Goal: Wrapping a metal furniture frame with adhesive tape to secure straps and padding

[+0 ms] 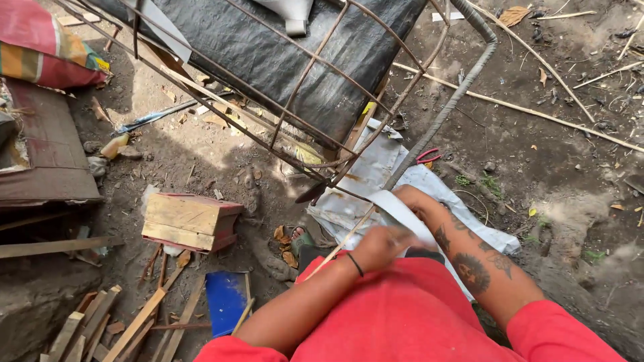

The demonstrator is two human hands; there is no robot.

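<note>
My left hand, blurred and with a black band at the wrist, is closed over a white flat strip in front of my red shirt. My right hand, on a tattooed forearm, curls around the same strip's upper end; its fingertips are hidden behind it. A thin pale stick slants from my lap up toward the hands. Both hands sit just below the lower corner of a rusty rebar cage.
A thick ribbed bar bends down to the hands. Black sheeting lies behind the cage, crumpled white sheet under it. Red-handled pliers lie on the dirt. A wooden block, blue board and wood scraps sit left.
</note>
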